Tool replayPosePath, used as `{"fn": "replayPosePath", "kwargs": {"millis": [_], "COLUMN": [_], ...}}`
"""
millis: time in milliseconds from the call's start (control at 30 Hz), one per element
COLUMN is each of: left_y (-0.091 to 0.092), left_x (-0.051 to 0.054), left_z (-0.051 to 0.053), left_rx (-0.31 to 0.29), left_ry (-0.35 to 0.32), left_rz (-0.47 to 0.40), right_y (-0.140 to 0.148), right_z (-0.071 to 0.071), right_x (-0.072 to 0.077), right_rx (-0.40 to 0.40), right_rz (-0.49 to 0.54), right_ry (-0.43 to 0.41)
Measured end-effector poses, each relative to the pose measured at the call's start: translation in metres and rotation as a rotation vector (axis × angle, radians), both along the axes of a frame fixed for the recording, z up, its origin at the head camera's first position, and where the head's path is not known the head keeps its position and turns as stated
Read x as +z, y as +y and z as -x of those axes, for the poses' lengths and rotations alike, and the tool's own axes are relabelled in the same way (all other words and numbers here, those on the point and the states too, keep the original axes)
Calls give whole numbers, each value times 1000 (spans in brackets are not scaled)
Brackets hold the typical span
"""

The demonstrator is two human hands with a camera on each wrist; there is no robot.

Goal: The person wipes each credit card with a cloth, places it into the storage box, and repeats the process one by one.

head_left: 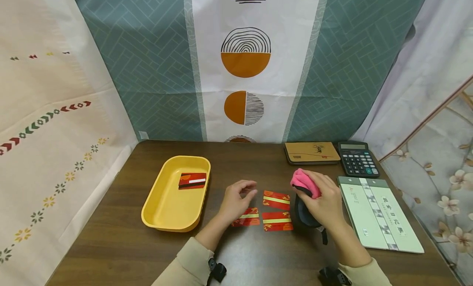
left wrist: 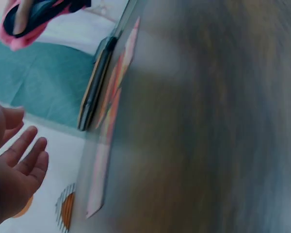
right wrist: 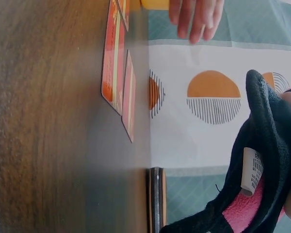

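Observation:
My right hand (head_left: 327, 200) grips a pink and dark fleece cloth (head_left: 304, 181) above the table; its dark part hangs below the fingers, and a white label (right wrist: 252, 171) shows in the right wrist view. Over the table's middle hovers my left hand (head_left: 238, 197), fingers loosely bent, holding nothing. Beneath and beside it lie three red cards with a yellow stripe: a lower left card (head_left: 248, 221) partly hidden by the hand, an upper card (head_left: 276, 195) and a lower right card (head_left: 278, 227). Another red card (head_left: 192, 186) lies inside the yellow tray (head_left: 150, 212), its dark-striped side up.
The tray stands left of my left hand. A brown notebook (head_left: 312, 152) and a calculator (head_left: 357, 161) sit at the back right. A pale green notepad (head_left: 380, 214) lies right of my right hand. Fabric hangs behind the brown table (head_left: 114, 236).

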State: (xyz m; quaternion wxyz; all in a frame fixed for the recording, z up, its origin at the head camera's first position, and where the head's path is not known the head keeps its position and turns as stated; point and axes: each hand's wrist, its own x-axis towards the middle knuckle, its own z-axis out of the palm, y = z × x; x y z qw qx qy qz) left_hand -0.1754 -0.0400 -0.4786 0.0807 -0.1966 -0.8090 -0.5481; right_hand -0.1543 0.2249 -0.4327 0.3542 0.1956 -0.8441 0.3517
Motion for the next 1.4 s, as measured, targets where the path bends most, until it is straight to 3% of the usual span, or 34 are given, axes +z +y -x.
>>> {"fn": "replayPosePath", "kwargs": {"millis": [367, 533, 733, 933, 1233, 1400], "left_y": [30, 39, 42, 37, 31, 27], "left_x": [-11, -17, -23, -18, -7, -8], "left_z": [17, 28, 36, 38, 37, 35], "left_rx": [-119, -159, -212, -150, -9, 33], "left_ry": [-123, -111, -40, -49, -191, -229], "left_rz": [207, 306, 469, 500, 636, 534], "right_y": [5, 7, 9, 10, 8, 8], "right_z": [-1, 0, 0, -2, -2, -3], "right_x": [1, -1, -3, 0, -1, -3], "right_rx": [-18, -26, -28, -34, -8, -11], "right_rz": [1, -12, -19, -21, -16, -9], "right_ry": [-45, -45, -51, -65, -48, -46]}}
